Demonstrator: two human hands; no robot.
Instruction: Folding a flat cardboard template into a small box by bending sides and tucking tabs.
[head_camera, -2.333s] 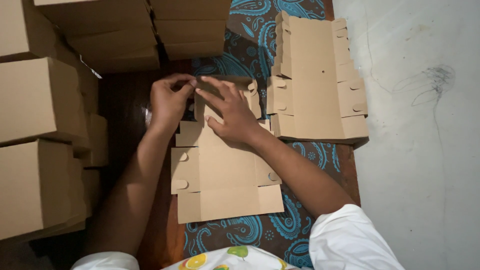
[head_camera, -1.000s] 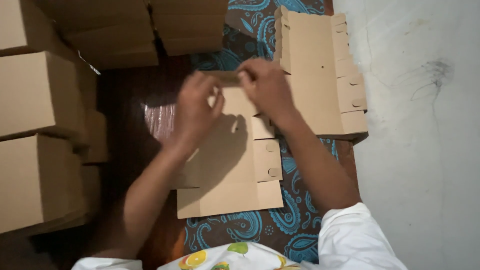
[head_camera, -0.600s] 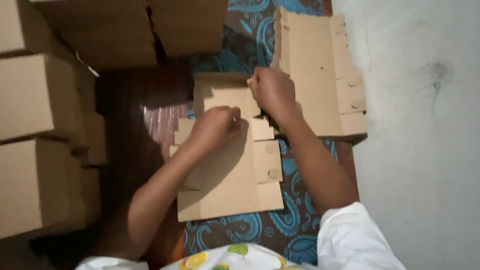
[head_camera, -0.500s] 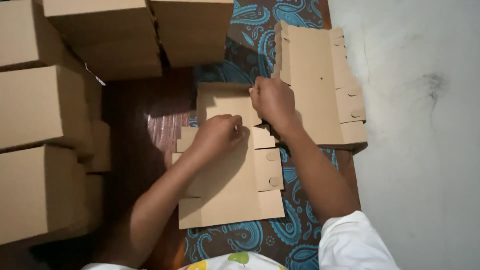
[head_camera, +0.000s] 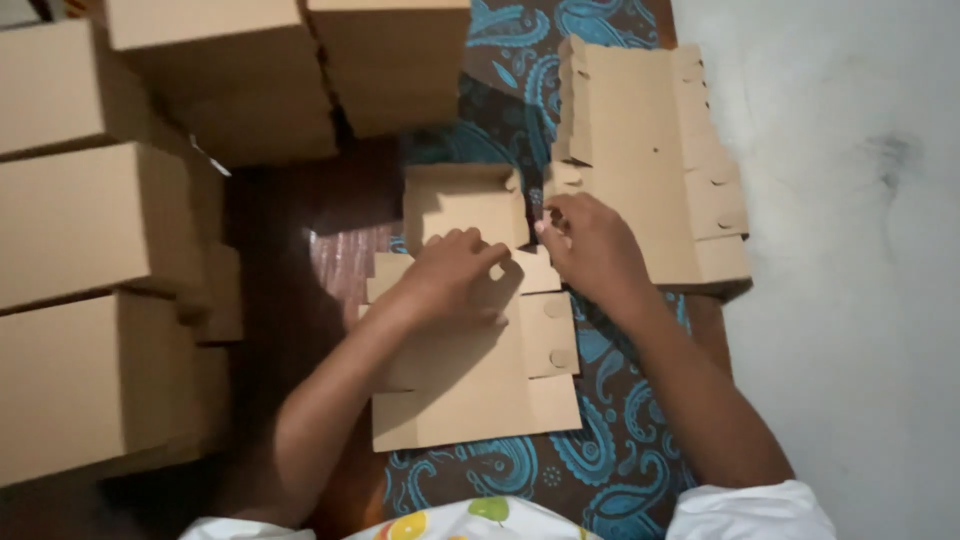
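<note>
A flat brown cardboard box blank (head_camera: 480, 380) lies on a blue paisley cloth (head_camera: 620, 440) in front of me, its far end (head_camera: 462, 205) folded up into a low tray shape. My left hand (head_camera: 448, 272) presses down on the blank's middle, fingers curled at the fold. Just right of the raised end, the fingers of my right hand (head_camera: 592, 250) pinch a small side flap.
A stack of flat box blanks (head_camera: 640, 150) lies to the right, touching my right hand's far side. Finished closed cardboard boxes (head_camera: 90, 230) are piled along the left and the back (head_camera: 300, 70). A pale wall or floor (head_camera: 850, 250) fills the right side.
Both hands came down from the lifted far end; the left now presses the blank's middle and the right has shifted to the right-side flap. The far end now stands folded up.
</note>
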